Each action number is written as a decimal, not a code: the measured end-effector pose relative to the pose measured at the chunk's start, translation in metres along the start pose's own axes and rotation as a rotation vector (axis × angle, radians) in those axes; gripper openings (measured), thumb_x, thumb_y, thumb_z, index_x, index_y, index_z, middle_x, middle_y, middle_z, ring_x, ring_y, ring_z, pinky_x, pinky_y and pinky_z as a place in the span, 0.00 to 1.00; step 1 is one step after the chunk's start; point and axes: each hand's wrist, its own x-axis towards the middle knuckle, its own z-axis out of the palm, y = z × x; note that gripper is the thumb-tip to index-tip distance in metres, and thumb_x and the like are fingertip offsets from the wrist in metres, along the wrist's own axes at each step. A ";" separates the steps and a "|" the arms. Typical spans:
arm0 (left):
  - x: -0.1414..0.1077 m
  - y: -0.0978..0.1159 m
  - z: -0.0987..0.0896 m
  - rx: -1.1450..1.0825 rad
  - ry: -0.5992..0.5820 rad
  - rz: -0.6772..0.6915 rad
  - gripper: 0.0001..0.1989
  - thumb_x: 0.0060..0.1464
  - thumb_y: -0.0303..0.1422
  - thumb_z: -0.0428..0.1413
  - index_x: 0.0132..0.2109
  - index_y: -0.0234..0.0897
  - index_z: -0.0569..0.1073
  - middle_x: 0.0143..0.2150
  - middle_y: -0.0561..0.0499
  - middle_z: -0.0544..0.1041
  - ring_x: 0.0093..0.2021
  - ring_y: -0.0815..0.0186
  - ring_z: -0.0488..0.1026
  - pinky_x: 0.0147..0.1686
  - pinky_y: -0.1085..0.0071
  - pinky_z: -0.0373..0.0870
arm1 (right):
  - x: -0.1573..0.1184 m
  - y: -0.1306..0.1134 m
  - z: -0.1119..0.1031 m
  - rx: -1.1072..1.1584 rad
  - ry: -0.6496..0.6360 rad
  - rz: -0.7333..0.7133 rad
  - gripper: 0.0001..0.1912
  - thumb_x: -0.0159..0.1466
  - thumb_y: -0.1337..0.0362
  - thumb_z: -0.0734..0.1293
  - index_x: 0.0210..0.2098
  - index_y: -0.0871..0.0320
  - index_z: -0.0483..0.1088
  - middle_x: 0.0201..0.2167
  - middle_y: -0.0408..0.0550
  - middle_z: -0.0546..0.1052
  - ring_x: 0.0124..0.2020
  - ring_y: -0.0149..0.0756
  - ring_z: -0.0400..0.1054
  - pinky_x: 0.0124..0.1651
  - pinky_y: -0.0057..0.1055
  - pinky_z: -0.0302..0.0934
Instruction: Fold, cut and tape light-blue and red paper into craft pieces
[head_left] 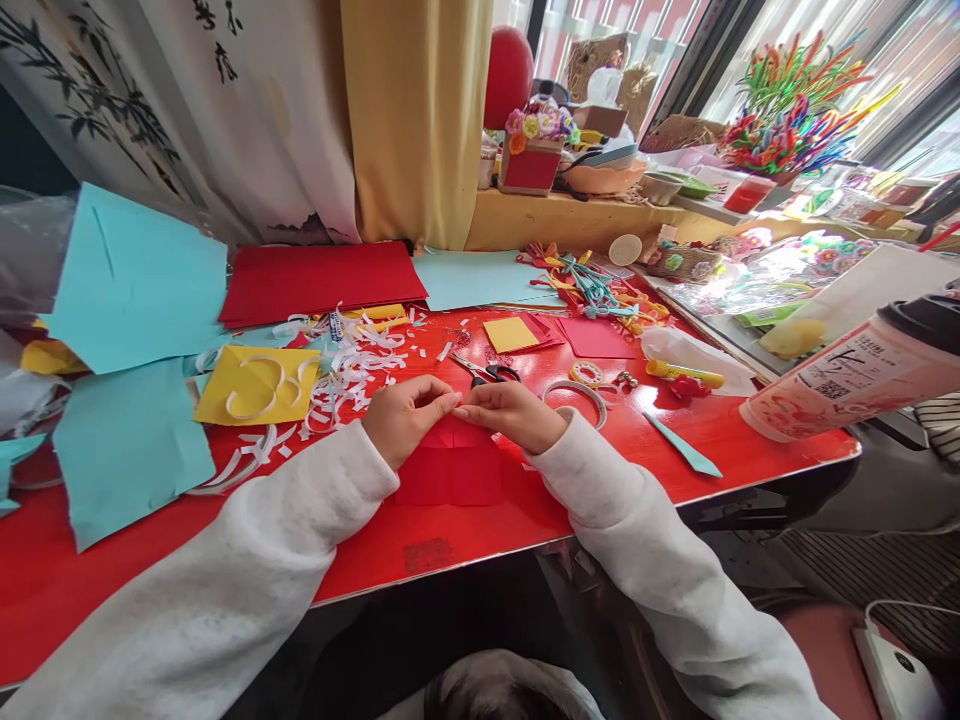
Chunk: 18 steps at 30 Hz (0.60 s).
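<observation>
Above the red table, my left hand (405, 418) and my right hand (517, 414) meet fingertip to fingertip, each closed in a pinch. Whatever lies between the fingertips is too small to make out. Creased red paper (450, 475) rests flat on the tabletop just below both hands, partly covered by them. Right behind the fingers is a pair of scissors with black handles (501, 373). A roll of tape (576, 398) lies to the right of my right hand, and white paper scraps (349, 370) are strewn left of my left hand.
Light-blue sheets (135, 430) and a yellow paper (259, 385) with white strips cover the left side. Red sheets (322, 283) are stacked at the back. Yellow and red squares (508, 334) lie mid-table. A tilted drink cup (847, 375) stands at the right edge near a blue strip (682, 445).
</observation>
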 end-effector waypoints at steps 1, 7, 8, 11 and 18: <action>0.000 0.000 0.000 -0.009 0.017 -0.010 0.13 0.44 0.41 0.50 0.28 0.36 0.70 0.26 0.53 0.72 0.27 0.69 0.67 0.28 0.74 0.61 | 0.000 -0.001 0.000 0.004 -0.001 0.004 0.19 0.47 0.51 0.64 0.21 0.62 0.59 0.14 0.36 0.56 0.16 0.20 0.48 0.18 0.22 0.43; 0.002 0.005 -0.006 -0.056 0.076 -0.034 0.13 0.42 0.42 0.52 0.28 0.35 0.70 0.26 0.53 0.71 0.27 0.69 0.66 0.28 0.74 0.61 | -0.003 -0.006 -0.003 -0.038 0.040 0.020 0.19 0.47 0.53 0.65 0.16 0.62 0.57 0.13 0.36 0.55 0.16 0.20 0.49 0.18 0.22 0.44; 0.002 0.006 -0.007 -0.059 0.078 -0.037 0.13 0.42 0.42 0.52 0.28 0.35 0.70 0.25 0.53 0.71 0.27 0.69 0.66 0.28 0.74 0.61 | -0.004 -0.007 -0.004 -0.027 0.040 0.014 0.18 0.47 0.54 0.65 0.16 0.62 0.57 0.13 0.36 0.55 0.16 0.20 0.49 0.18 0.22 0.44; 0.001 0.009 -0.010 -0.086 0.114 -0.028 0.12 0.43 0.40 0.52 0.28 0.35 0.70 0.25 0.53 0.70 0.27 0.70 0.65 0.28 0.75 0.61 | -0.005 -0.009 -0.004 0.093 -0.016 -0.015 0.15 0.48 0.58 0.66 0.19 0.62 0.59 0.14 0.36 0.59 0.17 0.20 0.54 0.20 0.21 0.50; 0.003 0.006 -0.015 -0.149 0.157 -0.007 0.11 0.43 0.40 0.52 0.28 0.35 0.69 0.25 0.54 0.69 0.27 0.71 0.64 0.28 0.76 0.61 | -0.008 -0.001 -0.007 0.331 -0.132 0.077 0.16 0.45 0.62 0.68 0.31 0.63 0.63 0.20 0.39 0.68 0.23 0.25 0.64 0.28 0.25 0.61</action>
